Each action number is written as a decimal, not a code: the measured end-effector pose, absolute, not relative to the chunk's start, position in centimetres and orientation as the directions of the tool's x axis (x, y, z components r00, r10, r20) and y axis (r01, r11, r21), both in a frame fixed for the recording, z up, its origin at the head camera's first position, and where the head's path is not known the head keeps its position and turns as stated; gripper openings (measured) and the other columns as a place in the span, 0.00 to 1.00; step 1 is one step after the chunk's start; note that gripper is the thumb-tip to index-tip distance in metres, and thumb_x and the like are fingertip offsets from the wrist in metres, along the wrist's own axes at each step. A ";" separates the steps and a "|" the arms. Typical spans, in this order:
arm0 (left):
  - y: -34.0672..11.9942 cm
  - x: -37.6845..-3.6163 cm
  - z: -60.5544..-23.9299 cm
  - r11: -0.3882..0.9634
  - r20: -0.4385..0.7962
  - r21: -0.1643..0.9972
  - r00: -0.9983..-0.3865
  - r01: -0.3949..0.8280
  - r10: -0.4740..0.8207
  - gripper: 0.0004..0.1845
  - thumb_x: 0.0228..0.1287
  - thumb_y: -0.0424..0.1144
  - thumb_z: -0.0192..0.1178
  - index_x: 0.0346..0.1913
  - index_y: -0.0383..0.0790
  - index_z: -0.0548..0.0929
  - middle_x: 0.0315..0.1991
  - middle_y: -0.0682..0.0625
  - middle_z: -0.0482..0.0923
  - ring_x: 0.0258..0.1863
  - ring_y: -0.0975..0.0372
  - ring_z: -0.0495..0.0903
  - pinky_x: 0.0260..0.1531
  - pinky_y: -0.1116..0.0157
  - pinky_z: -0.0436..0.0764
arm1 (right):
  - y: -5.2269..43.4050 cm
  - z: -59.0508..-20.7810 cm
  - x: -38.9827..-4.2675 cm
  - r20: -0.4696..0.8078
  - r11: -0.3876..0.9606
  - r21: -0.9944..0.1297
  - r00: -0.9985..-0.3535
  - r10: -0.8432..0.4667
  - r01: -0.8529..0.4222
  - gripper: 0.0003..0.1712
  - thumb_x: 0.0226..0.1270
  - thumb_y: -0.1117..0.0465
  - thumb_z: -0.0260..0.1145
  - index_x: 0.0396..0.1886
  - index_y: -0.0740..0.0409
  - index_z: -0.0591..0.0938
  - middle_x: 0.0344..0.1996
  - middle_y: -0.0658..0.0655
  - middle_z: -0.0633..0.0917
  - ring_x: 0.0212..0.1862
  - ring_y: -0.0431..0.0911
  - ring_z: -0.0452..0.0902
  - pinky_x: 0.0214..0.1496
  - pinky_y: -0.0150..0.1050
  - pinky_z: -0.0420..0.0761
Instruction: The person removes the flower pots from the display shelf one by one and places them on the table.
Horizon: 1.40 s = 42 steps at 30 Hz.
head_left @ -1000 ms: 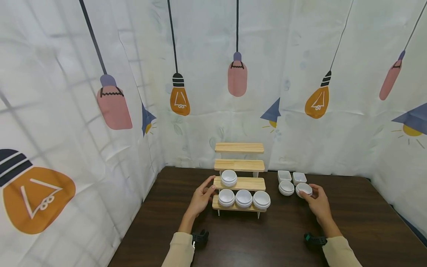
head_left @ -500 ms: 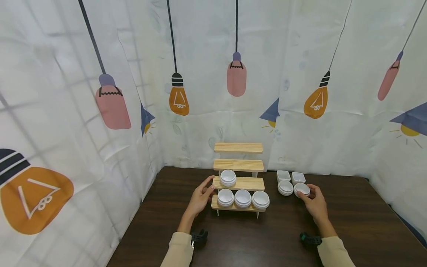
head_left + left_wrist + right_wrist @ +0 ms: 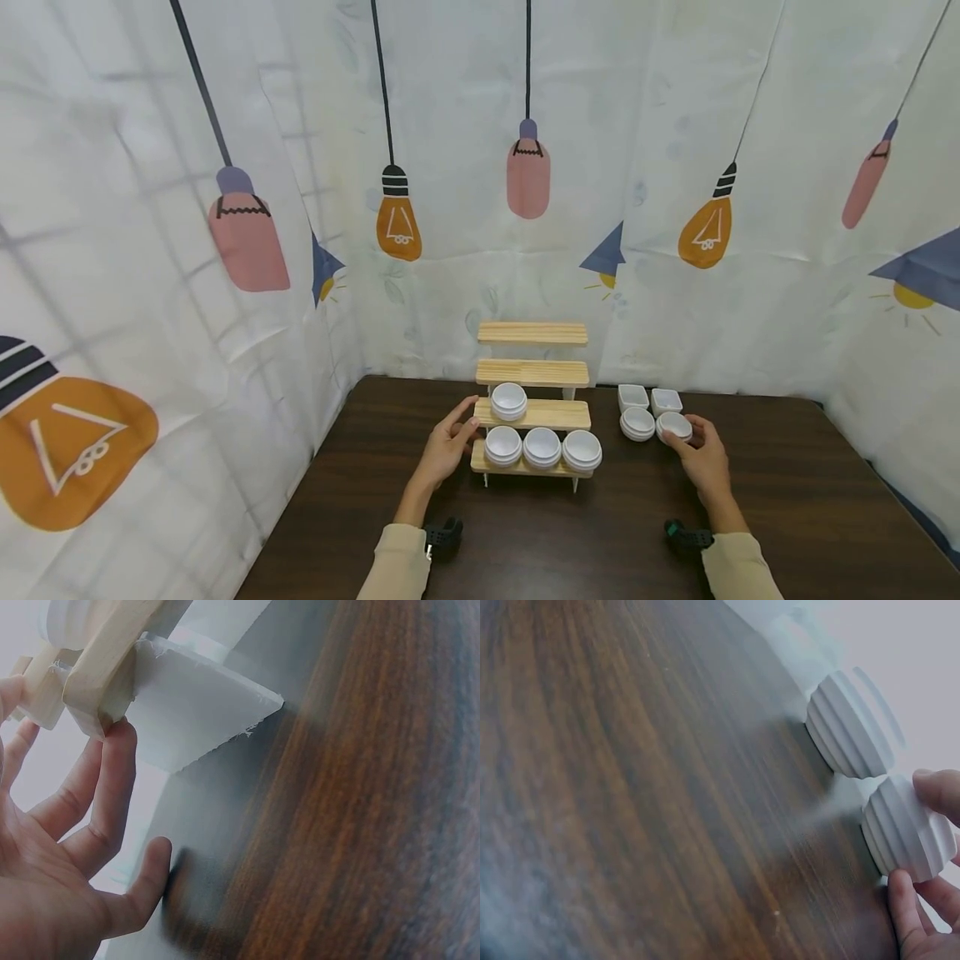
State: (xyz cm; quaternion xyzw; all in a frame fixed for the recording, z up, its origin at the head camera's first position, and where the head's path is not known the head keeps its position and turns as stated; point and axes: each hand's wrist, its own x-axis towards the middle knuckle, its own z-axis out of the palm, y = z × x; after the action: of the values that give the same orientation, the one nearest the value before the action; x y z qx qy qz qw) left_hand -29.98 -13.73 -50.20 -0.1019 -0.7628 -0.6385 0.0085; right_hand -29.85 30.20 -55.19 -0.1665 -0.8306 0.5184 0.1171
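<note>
Little has shifted since a second ago: both hands keep their places while the head view drifts slightly, so everything sits a touch further left in the frame. Low in the centre of the head view, the left hand (image 3: 448, 446) rests with straight, relaxed fingers against the left end of the wooden tiered stand (image 3: 532, 414), holding nothing. Right of centre, the right hand (image 3: 701, 457) pinches a small white ribbed bowl (image 3: 674, 426) standing on the dark table (image 3: 600, 533), with a second round bowl (image 3: 637, 422) just beside it. That bowl looks light, stiff and breakable, with a smooth glazed skin; its ribbed side wall seems the surest hold. Farther back, two square dishes (image 3: 649, 398) sit behind the round ones. Only the right wrist view shows the ribs and the thumb and fingers (image 3: 911, 907) on opposite sides; only the left wrist view shows fingertips touching the stand's slat end (image 3: 101, 675).
</note>
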 end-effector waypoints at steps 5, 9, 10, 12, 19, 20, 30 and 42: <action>-13.6 -30.1 -50.4 0.161 0.144 0.973 -0.982 0.163 0.122 0.25 0.78 0.37 0.56 0.75 0.46 0.71 0.38 0.32 0.86 0.36 0.59 0.85 0.38 0.53 0.87 | 30.1 -55.3 -30.0 0.022 0.403 -0.903 -0.918 0.397 0.152 0.41 0.72 0.50 0.69 0.76 0.61 0.63 0.69 0.70 0.71 0.65 0.59 0.69 0.54 0.46 0.71; -13.6 -30.1 -50.4 0.160 0.148 0.973 -0.981 0.167 0.124 0.25 0.78 0.38 0.56 0.75 0.45 0.71 0.36 0.37 0.87 0.36 0.55 0.86 0.38 0.51 0.87 | 30.1 -55.2 -30.0 0.021 0.407 -0.900 -0.917 0.399 0.156 0.41 0.72 0.50 0.68 0.76 0.61 0.63 0.69 0.70 0.71 0.65 0.59 0.69 0.54 0.47 0.71; -13.7 -30.1 -50.4 0.162 0.149 0.972 -0.981 0.169 0.126 0.25 0.78 0.37 0.56 0.75 0.44 0.71 0.35 0.37 0.87 0.36 0.54 0.86 0.38 0.50 0.87 | 30.1 -55.2 -30.0 0.022 0.407 -0.900 -0.916 0.401 0.156 0.41 0.72 0.50 0.68 0.76 0.60 0.63 0.69 0.70 0.71 0.65 0.59 0.69 0.54 0.47 0.71; -13.7 -30.1 -50.4 0.162 0.148 0.972 -0.981 0.168 0.127 0.26 0.78 0.37 0.56 0.75 0.43 0.71 0.35 0.37 0.87 0.36 0.54 0.86 0.38 0.49 0.87 | 30.1 -55.3 -29.9 0.021 0.408 -0.899 -0.915 0.403 0.159 0.41 0.72 0.50 0.68 0.76 0.60 0.63 0.69 0.70 0.71 0.65 0.59 0.69 0.54 0.46 0.71; -13.7 -30.1 -50.4 0.159 0.158 0.971 -0.978 0.179 0.136 0.26 0.78 0.38 0.57 0.75 0.44 0.71 0.36 0.35 0.87 0.35 0.58 0.86 0.39 0.51 0.88 | 30.1 -55.3 -30.0 0.020 0.393 -0.906 -0.915 0.402 0.153 0.42 0.71 0.49 0.69 0.77 0.61 0.62 0.70 0.71 0.70 0.67 0.61 0.67 0.58 0.52 0.71; -13.7 -30.0 -50.4 0.159 0.159 0.971 -0.977 0.180 0.141 0.26 0.78 0.38 0.57 0.75 0.44 0.71 0.36 0.35 0.87 0.35 0.58 0.86 0.39 0.51 0.88 | 30.2 -55.4 -29.9 0.015 0.392 -0.906 -0.915 0.403 0.158 0.43 0.71 0.48 0.68 0.77 0.61 0.62 0.70 0.71 0.69 0.68 0.62 0.66 0.60 0.54 0.71; -13.7 -30.1 -50.3 0.174 0.172 0.965 -0.975 0.195 0.137 0.26 0.78 0.38 0.57 0.75 0.44 0.71 0.35 0.37 0.87 0.36 0.60 0.86 0.36 0.59 0.87 | 30.1 -55.5 -29.9 0.021 0.400 -0.904 -0.918 0.396 0.152 0.44 0.71 0.46 0.68 0.78 0.60 0.61 0.70 0.71 0.69 0.68 0.62 0.66 0.60 0.56 0.71; -13.6 -29.9 -50.4 0.167 0.171 0.967 -0.978 0.190 0.121 0.25 0.78 0.38 0.57 0.74 0.46 0.73 0.34 0.37 0.87 0.37 0.60 0.86 0.35 0.63 0.86 | 30.0 -55.5 -29.7 0.021 0.388 -0.910 -0.916 0.400 0.149 0.46 0.71 0.47 0.69 0.79 0.60 0.59 0.70 0.71 0.68 0.70 0.64 0.64 0.64 0.60 0.69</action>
State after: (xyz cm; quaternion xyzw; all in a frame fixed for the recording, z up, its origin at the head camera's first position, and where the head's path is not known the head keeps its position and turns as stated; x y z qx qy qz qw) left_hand -29.91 -13.59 -50.42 -0.1019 -0.7635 -0.6371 0.0268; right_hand -29.69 30.04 -55.52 -0.1664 -0.8245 0.5276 0.1192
